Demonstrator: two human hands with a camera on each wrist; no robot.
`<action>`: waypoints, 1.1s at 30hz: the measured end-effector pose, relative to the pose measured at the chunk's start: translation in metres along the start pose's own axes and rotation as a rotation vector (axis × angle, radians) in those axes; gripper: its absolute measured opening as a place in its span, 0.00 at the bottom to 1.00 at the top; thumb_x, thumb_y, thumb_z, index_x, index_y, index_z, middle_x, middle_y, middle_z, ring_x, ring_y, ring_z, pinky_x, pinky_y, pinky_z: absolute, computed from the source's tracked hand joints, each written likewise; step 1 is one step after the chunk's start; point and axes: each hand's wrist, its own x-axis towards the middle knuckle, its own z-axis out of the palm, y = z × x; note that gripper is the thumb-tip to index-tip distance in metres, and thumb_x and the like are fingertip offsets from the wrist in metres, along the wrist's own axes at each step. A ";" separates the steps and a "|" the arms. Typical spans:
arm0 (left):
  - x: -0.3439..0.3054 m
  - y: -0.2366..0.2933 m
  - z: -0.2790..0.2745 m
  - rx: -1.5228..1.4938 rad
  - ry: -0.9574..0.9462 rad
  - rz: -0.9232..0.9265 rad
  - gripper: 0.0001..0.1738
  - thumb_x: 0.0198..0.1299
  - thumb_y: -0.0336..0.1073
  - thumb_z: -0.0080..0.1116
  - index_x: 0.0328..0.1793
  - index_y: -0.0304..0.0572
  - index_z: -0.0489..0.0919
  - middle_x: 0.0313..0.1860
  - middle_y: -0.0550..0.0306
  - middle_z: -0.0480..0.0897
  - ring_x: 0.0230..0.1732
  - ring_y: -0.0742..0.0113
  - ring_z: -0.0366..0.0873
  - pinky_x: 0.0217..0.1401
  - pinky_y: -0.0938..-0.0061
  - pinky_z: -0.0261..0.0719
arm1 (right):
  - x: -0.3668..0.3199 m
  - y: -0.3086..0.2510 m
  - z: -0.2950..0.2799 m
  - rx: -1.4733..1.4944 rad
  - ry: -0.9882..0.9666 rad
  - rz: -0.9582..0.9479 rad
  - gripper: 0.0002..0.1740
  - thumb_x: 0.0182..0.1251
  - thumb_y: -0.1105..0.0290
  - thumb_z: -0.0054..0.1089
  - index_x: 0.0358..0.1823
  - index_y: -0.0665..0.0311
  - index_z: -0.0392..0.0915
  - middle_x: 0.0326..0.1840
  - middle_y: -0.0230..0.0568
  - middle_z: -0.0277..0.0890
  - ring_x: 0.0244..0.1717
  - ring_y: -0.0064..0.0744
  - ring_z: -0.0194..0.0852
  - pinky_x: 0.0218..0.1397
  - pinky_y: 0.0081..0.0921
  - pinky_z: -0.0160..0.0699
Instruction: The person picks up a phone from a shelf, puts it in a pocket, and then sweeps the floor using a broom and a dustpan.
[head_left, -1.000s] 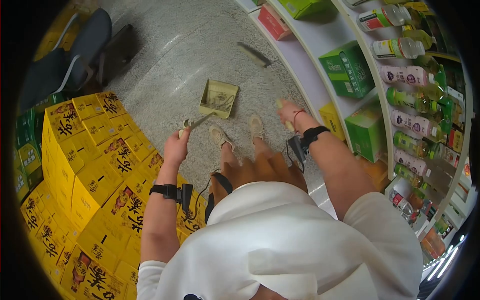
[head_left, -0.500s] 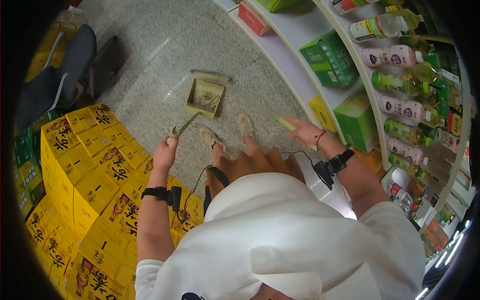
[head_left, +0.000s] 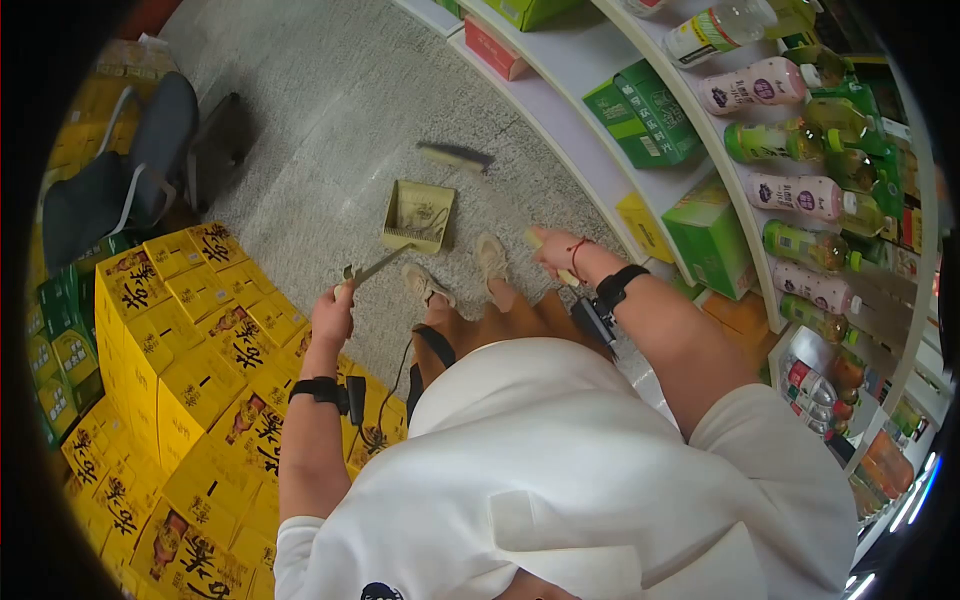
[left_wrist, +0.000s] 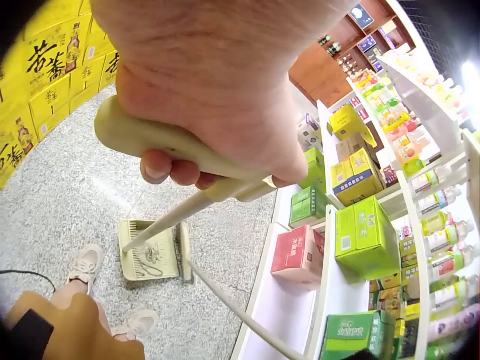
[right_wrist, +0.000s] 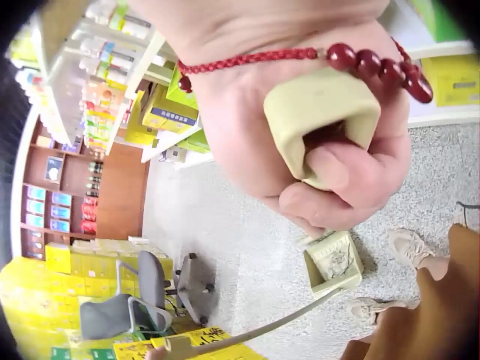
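Observation:
My left hand [head_left: 333, 315] grips the pale yellow-green handle [left_wrist: 142, 136] of a long-handled dustpan [head_left: 393, 212]. The pan lies on the floor ahead of my shoes, with dark, wispy litter inside it. My right hand [head_left: 558, 252] holds a broom by the hollow, pale end of its handle [right_wrist: 322, 97], fingers curled round it. Just beyond the pan, toward the right, the broom head [head_left: 455, 156] is low over the floor, its dark bristles facing away. The broom's stick [left_wrist: 238, 309] shows in the left wrist view but is blurred in the head view.
Stacked yellow cartons [head_left: 190, 350] rise on the left, and a grey office chair [head_left: 165, 150] stands behind them. Along the right run white shelves [head_left: 570, 110] with boxes and bottles. My shoes [head_left: 490, 262] are close to the pan on the speckled floor.
The broom head swept from the right to the pan's far edge, then drew back a little to the right. My right hand shifted with it; the left hand keeps hold of the dustpan.

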 end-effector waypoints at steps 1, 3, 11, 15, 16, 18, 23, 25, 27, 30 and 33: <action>-0.001 0.000 0.002 0.012 0.012 -0.003 0.27 0.61 0.57 0.52 0.29 0.36 0.73 0.11 0.59 0.67 0.09 0.71 0.64 0.15 0.73 0.59 | -0.016 -0.006 0.000 0.057 -0.060 0.036 0.38 0.61 0.76 0.50 0.73 0.45 0.54 0.18 0.29 0.61 0.15 0.20 0.59 0.16 0.23 0.63; -0.004 0.001 0.008 0.015 0.015 0.024 0.26 0.61 0.56 0.52 0.29 0.37 0.73 0.10 0.60 0.67 0.08 0.71 0.63 0.14 0.72 0.59 | -0.024 0.001 -0.005 0.082 -0.117 -0.019 0.37 0.61 0.76 0.50 0.73 0.44 0.54 0.18 0.29 0.60 0.15 0.19 0.58 0.16 0.21 0.61; -0.017 -0.006 0.025 -0.084 0.041 0.001 0.26 0.62 0.56 0.51 0.29 0.37 0.71 0.10 0.60 0.66 0.08 0.72 0.61 0.14 0.72 0.58 | -0.083 0.053 -0.037 0.137 -0.079 -0.074 0.37 0.62 0.73 0.53 0.73 0.46 0.53 0.19 0.30 0.62 0.14 0.21 0.60 0.16 0.22 0.64; -0.032 -0.016 0.028 -0.074 0.037 0.005 0.26 0.62 0.56 0.50 0.28 0.38 0.71 0.11 0.60 0.67 0.08 0.72 0.61 0.14 0.73 0.58 | -0.083 0.066 -0.056 0.252 0.149 0.034 0.37 0.63 0.73 0.51 0.73 0.43 0.52 0.19 0.30 0.62 0.15 0.21 0.60 0.16 0.24 0.64; -0.036 -0.019 0.027 -0.055 0.039 0.003 0.26 0.62 0.56 0.50 0.28 0.37 0.71 0.11 0.59 0.67 0.08 0.72 0.62 0.14 0.73 0.58 | -0.075 0.070 -0.057 0.302 0.230 0.067 0.36 0.63 0.73 0.51 0.73 0.43 0.53 0.20 0.31 0.62 0.16 0.21 0.61 0.16 0.25 0.65; -0.042 -0.024 0.023 -0.043 0.041 0.006 0.26 0.62 0.56 0.50 0.28 0.37 0.71 0.11 0.59 0.67 0.08 0.72 0.62 0.14 0.73 0.58 | -0.052 0.079 -0.056 0.412 0.221 0.057 0.36 0.63 0.73 0.51 0.73 0.44 0.54 0.21 0.32 0.64 0.16 0.22 0.62 0.16 0.26 0.66; -0.046 -0.047 0.021 -0.024 0.024 -0.005 0.27 0.61 0.57 0.51 0.28 0.37 0.71 0.11 0.59 0.68 0.08 0.71 0.62 0.13 0.73 0.58 | -0.024 0.081 -0.004 0.218 0.196 0.023 0.35 0.62 0.74 0.51 0.72 0.49 0.54 0.23 0.37 0.68 0.17 0.27 0.65 0.18 0.30 0.68; -0.052 -0.055 0.021 -0.074 0.033 -0.006 0.27 0.61 0.57 0.51 0.29 0.37 0.71 0.11 0.59 0.68 0.08 0.71 0.63 0.14 0.73 0.58 | -0.019 0.083 0.030 0.174 0.095 0.024 0.40 0.61 0.74 0.50 0.75 0.46 0.49 0.21 0.34 0.63 0.16 0.23 0.63 0.15 0.25 0.64; -0.055 -0.062 0.022 -0.054 0.025 -0.008 0.27 0.61 0.58 0.50 0.29 0.37 0.72 0.11 0.59 0.68 0.09 0.71 0.63 0.15 0.73 0.59 | -0.032 0.074 0.056 0.136 0.036 0.045 0.40 0.61 0.74 0.51 0.74 0.46 0.50 0.21 0.34 0.63 0.16 0.22 0.63 0.15 0.25 0.63; -0.061 -0.066 0.026 -0.023 0.018 0.012 0.27 0.61 0.59 0.50 0.29 0.38 0.72 0.11 0.58 0.68 0.10 0.70 0.64 0.16 0.72 0.60 | -0.066 0.065 0.077 0.103 -0.054 0.084 0.40 0.61 0.75 0.51 0.74 0.45 0.50 0.21 0.32 0.62 0.15 0.20 0.61 0.15 0.23 0.63; -0.066 -0.084 0.026 -0.007 0.018 0.047 0.28 0.60 0.59 0.49 0.30 0.37 0.73 0.12 0.58 0.68 0.10 0.70 0.65 0.16 0.71 0.61 | -0.090 0.080 0.089 0.128 -0.108 0.064 0.39 0.62 0.76 0.50 0.74 0.43 0.51 0.19 0.30 0.61 0.14 0.20 0.59 0.14 0.23 0.62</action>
